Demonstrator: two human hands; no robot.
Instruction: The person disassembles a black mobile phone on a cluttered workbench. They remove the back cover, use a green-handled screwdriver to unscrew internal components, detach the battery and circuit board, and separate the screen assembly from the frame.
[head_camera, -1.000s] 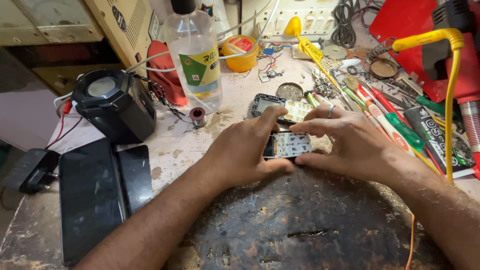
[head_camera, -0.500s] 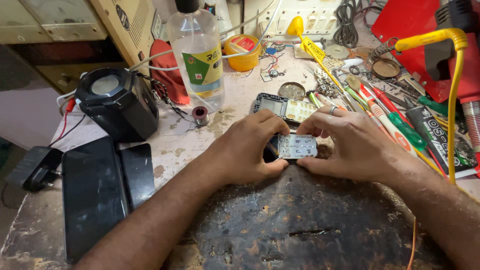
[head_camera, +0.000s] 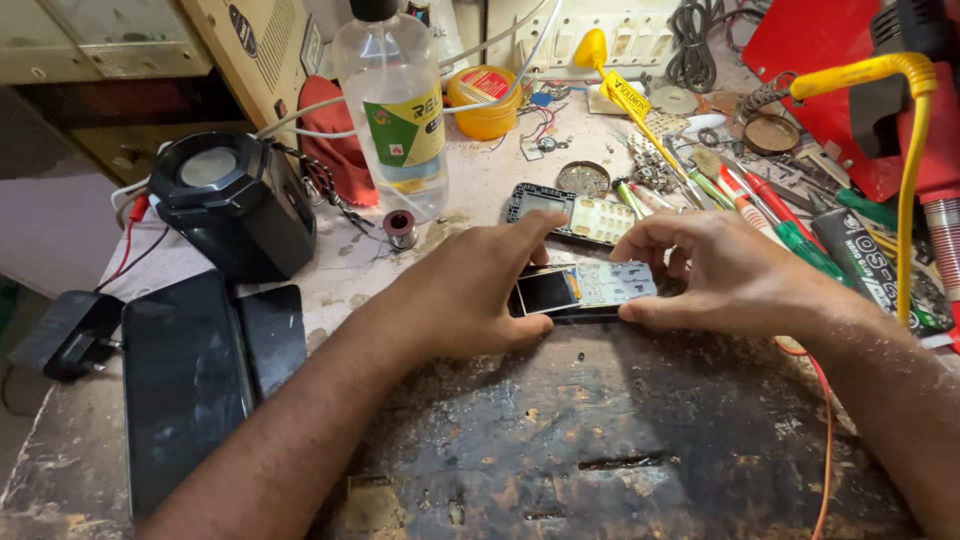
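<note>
Both hands meet at the middle of the worn, dark-stained desk (head_camera: 600, 450). Between them lies a small opened mobile phone with a dark screen and a bare pale keypad board (head_camera: 585, 288). The left hand (head_camera: 470, 300) is curled round the screen end of the phone, thumb under its near edge, forefinger stretched over the top. The right hand (head_camera: 735, 275) pinches the keypad end, fingers bent over the far edge and thumb on the near edge.

Just behind the phone, a second stripped phone frame with a pale keypad (head_camera: 575, 212) lies flat on the desk. Behind and left of the phone stands a clear plastic bottle with a green and yellow label (head_camera: 397, 110), and farther left a black angular speaker (head_camera: 232, 205). Well left of the phone lie two flat black slabs side by side (head_camera: 205, 370). Right of the phone, a row of red and green screwdrivers (head_camera: 770, 215) lies beside a yellow hose (head_camera: 905, 150).
</note>
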